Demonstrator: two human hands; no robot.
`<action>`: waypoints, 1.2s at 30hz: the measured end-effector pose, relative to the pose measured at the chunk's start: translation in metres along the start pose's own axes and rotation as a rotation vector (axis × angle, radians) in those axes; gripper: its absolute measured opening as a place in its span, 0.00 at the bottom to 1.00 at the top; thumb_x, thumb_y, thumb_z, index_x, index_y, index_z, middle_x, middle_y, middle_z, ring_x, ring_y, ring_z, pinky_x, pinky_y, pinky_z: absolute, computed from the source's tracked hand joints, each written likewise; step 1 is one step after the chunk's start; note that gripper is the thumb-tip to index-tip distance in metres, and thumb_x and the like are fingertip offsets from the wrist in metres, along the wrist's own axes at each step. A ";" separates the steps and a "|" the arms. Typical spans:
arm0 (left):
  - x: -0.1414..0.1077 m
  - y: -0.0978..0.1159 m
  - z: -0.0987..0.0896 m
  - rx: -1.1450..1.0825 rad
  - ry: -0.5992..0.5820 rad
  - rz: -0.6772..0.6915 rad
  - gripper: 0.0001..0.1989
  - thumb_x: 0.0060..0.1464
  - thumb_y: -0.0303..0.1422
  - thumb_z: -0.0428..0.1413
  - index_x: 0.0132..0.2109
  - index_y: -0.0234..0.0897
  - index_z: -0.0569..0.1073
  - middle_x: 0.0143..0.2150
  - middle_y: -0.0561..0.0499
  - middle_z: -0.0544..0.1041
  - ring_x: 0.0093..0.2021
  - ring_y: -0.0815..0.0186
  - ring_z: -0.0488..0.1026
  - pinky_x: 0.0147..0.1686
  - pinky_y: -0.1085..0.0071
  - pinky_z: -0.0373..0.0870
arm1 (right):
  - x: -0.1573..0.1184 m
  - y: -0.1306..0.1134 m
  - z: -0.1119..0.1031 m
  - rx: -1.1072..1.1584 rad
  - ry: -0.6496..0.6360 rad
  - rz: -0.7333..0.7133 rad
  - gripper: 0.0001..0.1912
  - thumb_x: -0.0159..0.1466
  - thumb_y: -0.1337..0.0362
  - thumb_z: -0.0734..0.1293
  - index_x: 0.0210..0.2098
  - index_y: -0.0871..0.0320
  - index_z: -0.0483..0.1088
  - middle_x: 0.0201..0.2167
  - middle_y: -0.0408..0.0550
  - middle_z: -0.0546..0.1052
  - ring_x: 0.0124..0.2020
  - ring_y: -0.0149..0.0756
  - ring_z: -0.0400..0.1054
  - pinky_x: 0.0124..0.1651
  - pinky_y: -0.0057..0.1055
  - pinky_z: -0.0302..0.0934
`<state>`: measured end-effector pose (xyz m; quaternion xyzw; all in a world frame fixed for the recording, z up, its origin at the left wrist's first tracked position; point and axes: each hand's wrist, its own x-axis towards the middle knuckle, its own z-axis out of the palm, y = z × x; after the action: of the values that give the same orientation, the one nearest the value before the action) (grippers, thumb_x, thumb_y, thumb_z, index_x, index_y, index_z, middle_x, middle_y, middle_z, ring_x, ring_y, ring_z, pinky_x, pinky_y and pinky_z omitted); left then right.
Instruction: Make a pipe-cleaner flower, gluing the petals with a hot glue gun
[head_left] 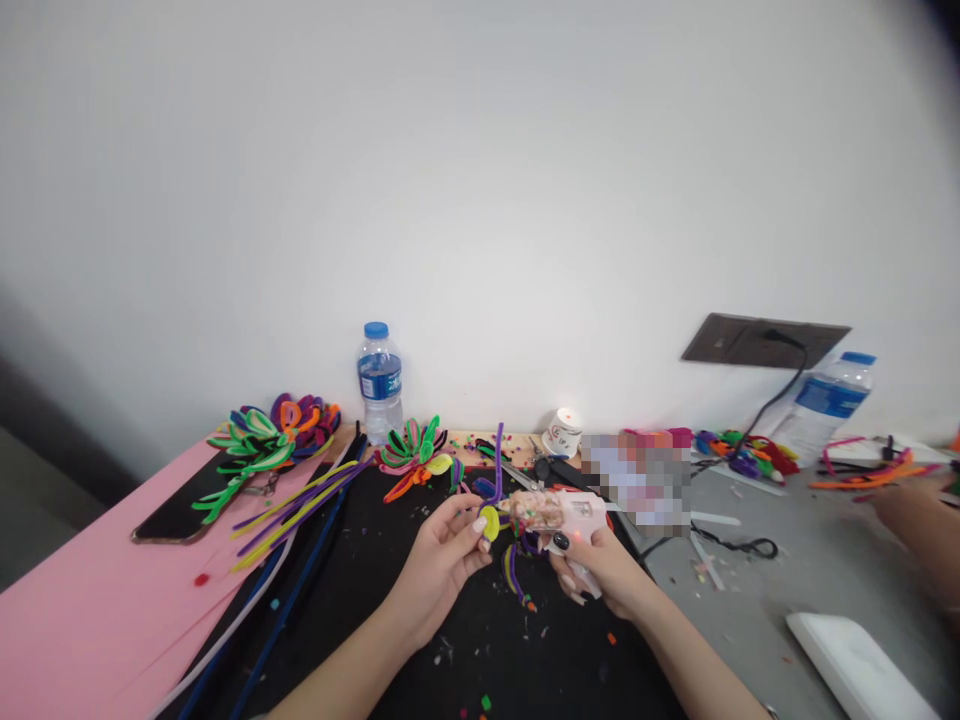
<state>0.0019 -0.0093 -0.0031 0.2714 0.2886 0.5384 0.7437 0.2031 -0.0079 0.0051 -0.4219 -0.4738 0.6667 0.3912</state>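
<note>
Right grip (592,562) around pink glue gun (559,512), left (442,548) pinching half-hidden yellow pipe-cleaner loop (490,522).

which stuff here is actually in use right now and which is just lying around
In use: left hand pinching a yellow pipe-cleaner loop; right hand gripping the pink glue gun, nozzle at the loop.

Lying about: water bottle, finished pipe-cleaner flowers, loose pipe cleaners, phone, tape roll, scissors.
</note>
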 end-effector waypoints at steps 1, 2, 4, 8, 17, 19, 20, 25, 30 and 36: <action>0.000 0.000 0.000 -0.003 0.001 -0.002 0.12 0.44 0.29 0.61 0.39 0.37 0.71 0.28 0.55 0.70 0.26 0.76 0.66 0.28 0.78 0.66 | 0.000 0.000 0.000 0.003 0.001 0.006 0.17 0.52 0.53 0.68 0.29 0.61 0.65 0.10 0.36 0.63 0.09 0.21 0.49 0.12 0.20 0.48; 0.000 0.000 0.000 -0.004 0.003 -0.003 0.12 0.43 0.29 0.61 0.38 0.37 0.71 0.28 0.55 0.70 0.26 0.75 0.66 0.28 0.78 0.66 | 0.000 0.000 0.000 0.008 0.000 0.010 0.17 0.52 0.53 0.68 0.29 0.61 0.65 0.10 0.36 0.63 0.09 0.21 0.49 0.12 0.20 0.48; -0.001 0.000 0.000 -0.005 0.003 -0.002 0.13 0.43 0.29 0.61 0.38 0.37 0.71 0.28 0.55 0.70 0.26 0.75 0.66 0.29 0.78 0.66 | 0.000 0.001 0.000 0.021 -0.002 0.014 0.17 0.51 0.54 0.69 0.29 0.61 0.65 0.10 0.36 0.63 0.09 0.21 0.49 0.12 0.21 0.48; -0.001 0.000 0.000 -0.004 -0.005 -0.004 0.12 0.43 0.30 0.61 0.38 0.37 0.71 0.28 0.55 0.70 0.25 0.76 0.66 0.28 0.78 0.66 | 0.000 0.002 -0.001 0.035 -0.008 0.007 0.17 0.51 0.53 0.69 0.30 0.61 0.65 0.10 0.37 0.63 0.09 0.21 0.49 0.12 0.21 0.48; -0.002 -0.001 0.001 0.003 0.008 -0.013 0.14 0.41 0.31 0.62 0.38 0.37 0.71 0.27 0.55 0.69 0.25 0.75 0.66 0.28 0.77 0.66 | 0.000 0.003 0.000 0.003 0.004 0.008 0.16 0.52 0.53 0.68 0.28 0.61 0.65 0.10 0.36 0.62 0.09 0.20 0.46 0.12 0.22 0.48; -0.002 -0.001 0.000 0.001 0.001 -0.010 0.13 0.42 0.30 0.62 0.38 0.37 0.71 0.27 0.55 0.69 0.25 0.75 0.66 0.28 0.77 0.66 | 0.000 0.002 0.001 -0.004 0.006 0.005 0.16 0.52 0.53 0.68 0.28 0.61 0.64 0.10 0.36 0.62 0.09 0.21 0.46 0.12 0.22 0.48; -0.002 0.000 0.000 0.002 0.000 -0.010 0.13 0.43 0.30 0.61 0.38 0.37 0.71 0.27 0.55 0.69 0.25 0.76 0.66 0.28 0.78 0.66 | 0.000 0.002 0.001 -0.007 0.004 0.003 0.16 0.52 0.53 0.67 0.27 0.61 0.64 0.09 0.36 0.62 0.09 0.20 0.46 0.12 0.22 0.48; -0.002 0.000 0.001 0.006 0.004 -0.012 0.13 0.43 0.29 0.61 0.39 0.36 0.71 0.26 0.55 0.69 0.25 0.76 0.65 0.28 0.78 0.67 | 0.000 0.000 0.001 -0.016 -0.011 -0.005 0.18 0.52 0.51 0.68 0.28 0.61 0.64 0.09 0.35 0.61 0.09 0.21 0.47 0.12 0.22 0.48; -0.001 0.000 0.001 0.011 0.013 -0.006 0.13 0.42 0.29 0.62 0.38 0.37 0.71 0.26 0.55 0.69 0.25 0.76 0.65 0.28 0.78 0.67 | 0.000 0.001 0.000 -0.021 -0.035 0.005 0.18 0.52 0.51 0.67 0.27 0.61 0.64 0.09 0.35 0.61 0.08 0.21 0.47 0.13 0.22 0.49; 0.000 -0.001 -0.002 0.004 0.026 -0.001 0.12 0.44 0.28 0.61 0.39 0.36 0.71 0.28 0.55 0.69 0.25 0.76 0.66 0.28 0.78 0.67 | 0.000 0.001 -0.001 0.013 -0.047 0.007 0.18 0.51 0.51 0.68 0.27 0.61 0.64 0.08 0.34 0.61 0.08 0.20 0.46 0.12 0.21 0.48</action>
<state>0.0008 -0.0093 -0.0048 0.2657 0.2995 0.5410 0.7396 0.2035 -0.0079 0.0041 -0.4053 -0.4770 0.6809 0.3804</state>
